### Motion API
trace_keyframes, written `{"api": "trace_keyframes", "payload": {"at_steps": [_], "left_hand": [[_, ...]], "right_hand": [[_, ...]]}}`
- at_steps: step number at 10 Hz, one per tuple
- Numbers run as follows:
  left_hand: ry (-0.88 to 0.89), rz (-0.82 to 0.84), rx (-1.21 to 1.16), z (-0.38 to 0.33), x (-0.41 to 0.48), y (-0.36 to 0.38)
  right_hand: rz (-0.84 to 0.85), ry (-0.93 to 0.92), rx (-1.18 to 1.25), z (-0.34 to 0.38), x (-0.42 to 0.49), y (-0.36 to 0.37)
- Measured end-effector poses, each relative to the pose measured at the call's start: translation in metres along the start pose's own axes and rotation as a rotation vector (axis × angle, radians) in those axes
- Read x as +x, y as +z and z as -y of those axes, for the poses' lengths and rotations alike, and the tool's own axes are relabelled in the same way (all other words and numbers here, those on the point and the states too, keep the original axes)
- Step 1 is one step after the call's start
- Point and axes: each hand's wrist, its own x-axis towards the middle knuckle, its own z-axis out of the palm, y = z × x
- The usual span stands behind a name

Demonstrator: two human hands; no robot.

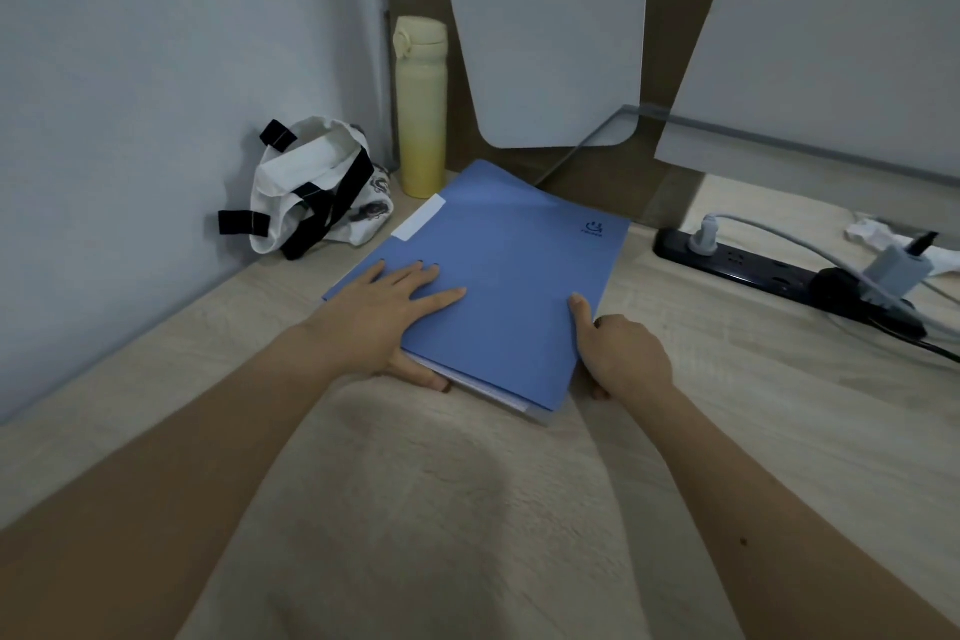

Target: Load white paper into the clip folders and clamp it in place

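A closed blue clip folder (498, 276) lies slanted on the pale wooden desk (753, 379), with a white label strip near its far left edge. Edges of white paper (496, 392) stick out at its near edge. My left hand (384, 322) lies on the folder's near left corner, fingers spread flat on the cover and the thumb tucked under the edge. My right hand (618, 353) holds the folder's right edge, its index finger lying along the cover and the other fingers curled below the edge.
A yellow bottle (421, 109) stands behind the folder by the wall. A white bag with black straps (317, 187) sits at the left. A black power strip (779, 270) with plugs and cables lies at the right. Grey boards lean at the back.
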Motion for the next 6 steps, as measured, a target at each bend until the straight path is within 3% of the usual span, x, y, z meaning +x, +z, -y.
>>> {"api": "trace_keyframes", "payload": {"at_steps": [2, 4, 5, 6], "left_hand": [[0.000, 0.064, 0.029, -0.005, -0.001, -0.008], [-0.009, -0.079, -0.026, -0.046, -0.026, -0.003], [-0.013, -0.207, -0.128, -0.079, -0.042, 0.000], [-0.051, -0.207, -0.219, -0.113, -0.063, 0.006]], "right_hand": [[0.148, -0.043, 0.271, -0.012, -0.026, -0.016], [0.239, -0.057, 0.481, -0.052, -0.077, -0.068], [0.137, -0.155, 0.567, -0.064, -0.119, -0.121], [-0.083, -0.356, 0.787, -0.067, -0.185, -0.183]]}}
